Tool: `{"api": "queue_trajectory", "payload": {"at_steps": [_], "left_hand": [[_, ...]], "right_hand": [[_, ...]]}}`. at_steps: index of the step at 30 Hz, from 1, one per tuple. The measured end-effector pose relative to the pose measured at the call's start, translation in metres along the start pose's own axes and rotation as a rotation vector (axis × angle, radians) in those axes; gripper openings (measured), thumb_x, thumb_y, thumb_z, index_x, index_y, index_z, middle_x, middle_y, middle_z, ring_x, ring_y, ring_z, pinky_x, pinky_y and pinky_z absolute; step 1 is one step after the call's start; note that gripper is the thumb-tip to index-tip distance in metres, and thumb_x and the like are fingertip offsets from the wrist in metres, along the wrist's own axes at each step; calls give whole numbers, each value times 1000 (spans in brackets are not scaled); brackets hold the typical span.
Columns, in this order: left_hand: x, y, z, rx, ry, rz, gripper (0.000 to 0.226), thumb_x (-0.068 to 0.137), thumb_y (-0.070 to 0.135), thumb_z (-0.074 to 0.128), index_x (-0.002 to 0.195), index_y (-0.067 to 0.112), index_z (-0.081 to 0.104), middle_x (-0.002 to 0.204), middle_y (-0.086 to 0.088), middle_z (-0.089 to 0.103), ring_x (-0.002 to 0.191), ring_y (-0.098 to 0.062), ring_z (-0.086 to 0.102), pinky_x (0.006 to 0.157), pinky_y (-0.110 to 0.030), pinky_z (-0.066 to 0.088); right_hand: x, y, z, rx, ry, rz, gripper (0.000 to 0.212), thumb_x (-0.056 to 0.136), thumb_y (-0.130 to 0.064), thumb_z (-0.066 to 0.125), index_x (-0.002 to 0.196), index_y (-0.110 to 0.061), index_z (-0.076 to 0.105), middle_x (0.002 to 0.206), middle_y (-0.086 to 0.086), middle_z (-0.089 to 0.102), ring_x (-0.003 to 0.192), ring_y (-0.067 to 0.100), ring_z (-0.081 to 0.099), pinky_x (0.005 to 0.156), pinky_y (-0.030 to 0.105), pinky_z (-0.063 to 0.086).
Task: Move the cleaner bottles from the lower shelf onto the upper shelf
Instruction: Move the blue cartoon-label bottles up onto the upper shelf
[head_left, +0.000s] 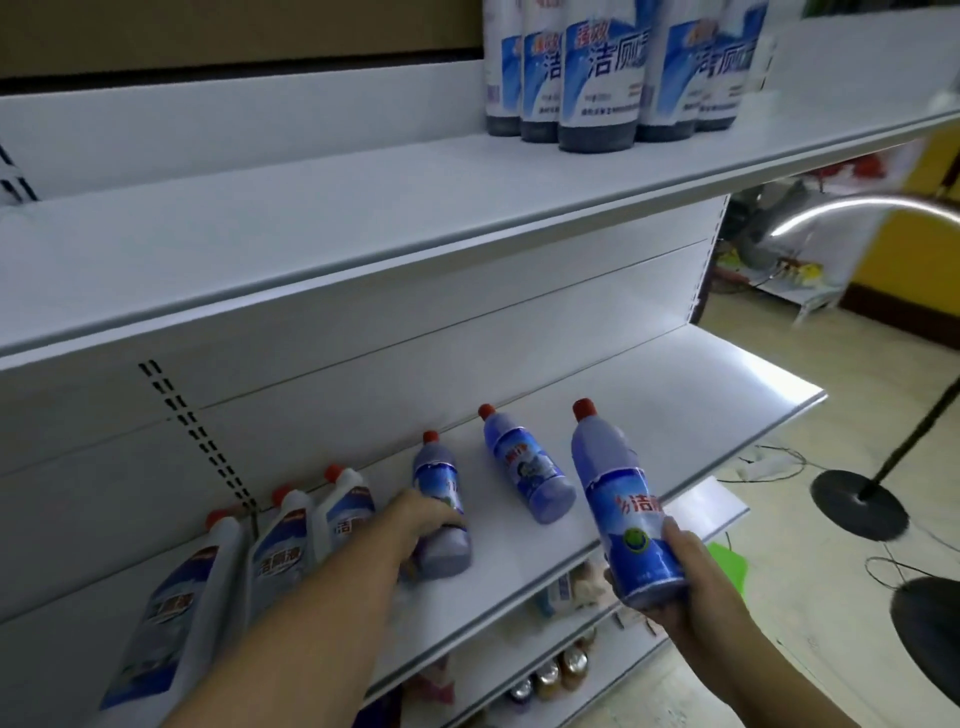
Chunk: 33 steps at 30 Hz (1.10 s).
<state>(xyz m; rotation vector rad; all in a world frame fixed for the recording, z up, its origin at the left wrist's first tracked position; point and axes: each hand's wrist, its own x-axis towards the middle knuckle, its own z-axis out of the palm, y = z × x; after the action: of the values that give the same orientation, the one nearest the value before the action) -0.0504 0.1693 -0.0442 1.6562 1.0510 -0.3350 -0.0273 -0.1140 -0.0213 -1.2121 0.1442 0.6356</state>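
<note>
From the head camera, the right hand (691, 577) is wrapped around the lower body of a blue cleaner bottle (621, 499), fingers curled tight over the label, the red cap pointing up and away, the bottle lifted clear in front of the lower shelf (545, 535). The left hand (426, 519) reaches onto that shelf and closes over a second blue bottle (441, 504) near its base; the fingertips are mostly hidden behind it, so how firmly it grips I cannot tell. A third blue bottle (527, 467) stands between the two, untouched.

These look like stiff plastic, full of liquid – fairly heavy for one hand, with glossy labels that may slip; the broad lower body seems the safest hold, not the narrow neck.

White bottles (280, 545) crowd just beside the left forearm and could be knocked. The upper shelf (363, 208) already carries a cluster of bottles (613, 78) at the right, with bare space to their left – its front lip must be cleared on the way up
</note>
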Motion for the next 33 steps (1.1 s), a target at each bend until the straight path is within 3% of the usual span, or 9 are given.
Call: {"api": "queue_trajectory", "payload": {"at_steps": [2,4,9,13,18,24,26,28,33], "left_hand": [[-15,-5,6,-182,-155,-7,47,70,16,78,110,-3,63,80,-16,68,65,-28,63,63,-36,54],[-45,-10,13,-321,-309,83,37,75,6,73,109,0,62,80,-15,71,64,-25,67,61,-33,56],[-118,-10,24,-458,-715,260,61,51,3,70,111,4,58,87,-15,73,70,-23,71,60,-32,58],[-159,9,28,-470,-800,381,77,41,6,76,116,2,56,95,-18,71,76,-26,70,67,-36,59],[-205,41,24,-386,-760,501,109,18,31,96,116,5,54,90,-17,73,74,-26,71,61,-35,59],[-274,70,-16,-240,-853,800,96,25,29,96,111,10,58,100,-19,72,88,-35,70,72,-38,58],[-295,76,-35,-228,-829,920,87,30,29,95,108,11,63,100,-17,72,89,-33,71,73,-35,57],[-313,83,-56,-239,-721,1026,70,35,23,92,100,16,68,98,-14,74,88,-30,71,72,-32,56],[-337,98,-120,-270,-365,1210,45,53,19,78,97,25,69,97,-7,75,87,-21,72,70,-26,56]], "right_hand": [[-3,-3,-10,7,-82,-23,92,45,-51,85,114,-1,50,105,25,64,88,36,63,60,35,59],[-11,-9,-15,-18,-187,-33,112,23,-44,93,117,0,52,100,21,69,84,32,67,64,36,59],[-42,-25,-17,23,-294,-84,105,29,-32,96,118,0,51,95,17,69,81,27,69,64,33,58],[-67,-42,-15,-28,-185,-223,106,28,-41,94,120,-9,52,102,14,69,88,27,70,67,33,58],[-104,-70,-4,-49,-116,-423,103,24,-48,93,111,-9,54,93,10,72,82,24,71,63,30,58],[-154,-128,25,-4,-201,-566,104,7,-37,94,101,-9,61,83,15,73,71,28,72,54,33,59],[-166,-149,47,9,-276,-608,91,-1,-32,94,85,-10,71,77,17,73,65,29,72,49,34,58],[-172,-169,76,-7,-363,-655,74,-3,-30,93,67,-14,76,70,14,73,59,26,71,45,29,56],[-155,-202,155,-137,-551,-729,61,8,-35,93,66,-24,77,74,8,75,68,21,73,51,24,56]]}}
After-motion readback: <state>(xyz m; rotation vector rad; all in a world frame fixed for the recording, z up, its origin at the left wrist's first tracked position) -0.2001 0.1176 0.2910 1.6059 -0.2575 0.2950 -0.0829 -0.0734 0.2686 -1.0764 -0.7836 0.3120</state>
